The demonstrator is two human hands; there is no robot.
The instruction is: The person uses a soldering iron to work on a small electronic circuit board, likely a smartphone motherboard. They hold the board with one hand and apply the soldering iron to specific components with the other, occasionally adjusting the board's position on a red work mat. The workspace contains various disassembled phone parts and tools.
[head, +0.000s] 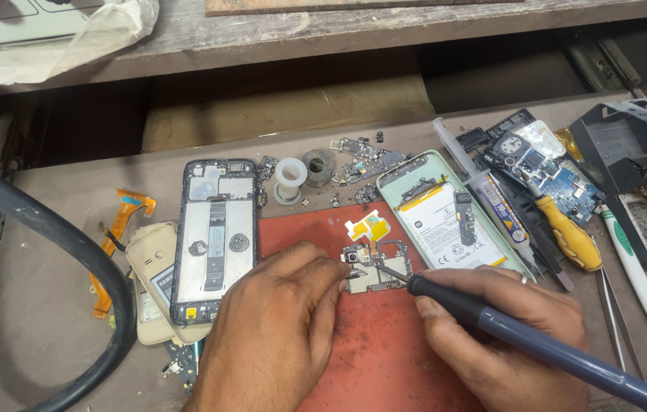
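Head view: the work looks midway. The small circuit board [375, 268] lies stripped on the red mat [384, 343], the left hand [281, 320] pinching its edge, the right hand [506, 336] wrapped around a soldering iron [521, 336] whose tip touches it. Two opened phones flank the mat: one dark frame [215, 236], one green shell [445, 217]. One yellow-handled screwdriver [567, 233] lies on the worktop [41, 305].

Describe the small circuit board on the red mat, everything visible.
The circuit board lies flat on the red mat: small, silvery, with metal shields and a camera module at its left end. A yellow flex tab sits just above it. The left hand pins its left edge; the soldering iron tip, held by the right hand, touches its middle.
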